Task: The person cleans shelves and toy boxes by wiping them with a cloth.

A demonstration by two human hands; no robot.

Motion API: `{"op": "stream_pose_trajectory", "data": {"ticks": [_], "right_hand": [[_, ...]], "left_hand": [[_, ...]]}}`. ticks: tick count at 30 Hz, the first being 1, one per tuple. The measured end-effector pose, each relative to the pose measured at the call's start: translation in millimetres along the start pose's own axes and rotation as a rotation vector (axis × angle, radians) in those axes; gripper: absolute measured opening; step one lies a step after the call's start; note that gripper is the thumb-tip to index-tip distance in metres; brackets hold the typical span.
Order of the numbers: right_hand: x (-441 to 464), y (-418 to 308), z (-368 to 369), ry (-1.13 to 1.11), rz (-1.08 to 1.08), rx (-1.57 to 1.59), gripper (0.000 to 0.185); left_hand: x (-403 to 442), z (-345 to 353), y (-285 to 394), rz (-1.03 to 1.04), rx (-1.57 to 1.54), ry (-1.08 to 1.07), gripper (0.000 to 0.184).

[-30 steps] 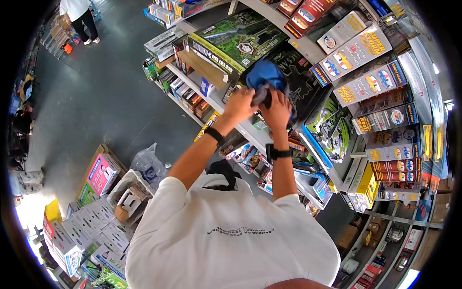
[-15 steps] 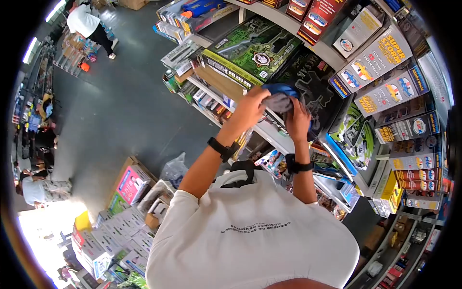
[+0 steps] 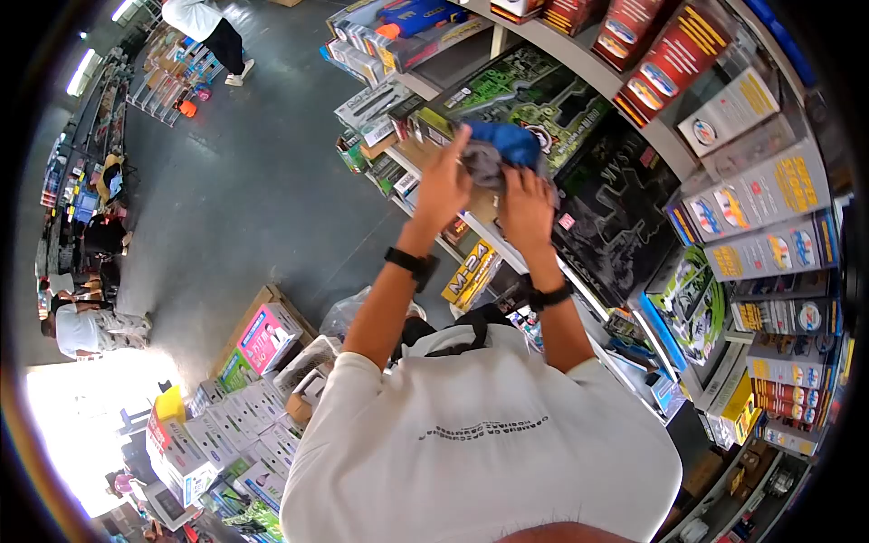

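Note:
A bunched blue and grey cloth [image 3: 512, 143] is between my two hands, over the edge of a shelf stacked with boxed toys. My left hand [image 3: 442, 185] grips its grey left side, with one finger pointing up along it. My right hand [image 3: 527, 213] presses its fingers onto the cloth's lower right part. Under and behind the cloth lies a large green and black box [image 3: 548, 100]. To the right of my right hand is a dark box [image 3: 625, 213] with an outline printed on it. The fingertips are partly hidden in the folds.
Toy boxes [image 3: 760, 199] line the curved shelves on the right. A yellow M-24 box [image 3: 472, 274] sits on a lower shelf. Stacked cartons [image 3: 240, 425] stand at lower left, near a clear plastic bag [image 3: 346, 312]. A person [image 3: 213, 32] is beside a wire cart; others are at far left.
My hands and the cloth have shifted left along the shelf, onto the end of the green box. The cloth shows more blue, and my left fingers are straighter. The view has turned slightly.

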State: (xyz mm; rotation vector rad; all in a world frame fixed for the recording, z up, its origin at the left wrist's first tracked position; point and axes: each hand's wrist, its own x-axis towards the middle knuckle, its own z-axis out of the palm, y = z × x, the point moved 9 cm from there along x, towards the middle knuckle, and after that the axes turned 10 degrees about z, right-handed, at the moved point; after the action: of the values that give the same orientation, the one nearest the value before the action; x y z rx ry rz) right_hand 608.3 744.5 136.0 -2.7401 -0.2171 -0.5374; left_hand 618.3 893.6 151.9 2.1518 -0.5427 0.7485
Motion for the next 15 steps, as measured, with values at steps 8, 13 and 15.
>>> {"op": "stream_pose_trajectory", "data": {"ticks": [8, 13, 15], "right_hand": [[11.9, 8.6, -14.7, -0.117, 0.107, 0.022, 0.034], [52.3, -23.5, 29.4, -0.242, 0.237, 0.083, 0.044], [71.0, -33.9, 61.3, -0.128, 0.131, 0.016, 0.040]], "left_hand": [[-14.5, 18.3, 14.9, 0.088, -0.210, -0.146, 0.052], [26.5, -25.5, -30.3, 0.126, -0.232, -0.018, 0.042], [41.0, -33.9, -59.5, 0.103, -0.179, -0.078, 0.046]]}}
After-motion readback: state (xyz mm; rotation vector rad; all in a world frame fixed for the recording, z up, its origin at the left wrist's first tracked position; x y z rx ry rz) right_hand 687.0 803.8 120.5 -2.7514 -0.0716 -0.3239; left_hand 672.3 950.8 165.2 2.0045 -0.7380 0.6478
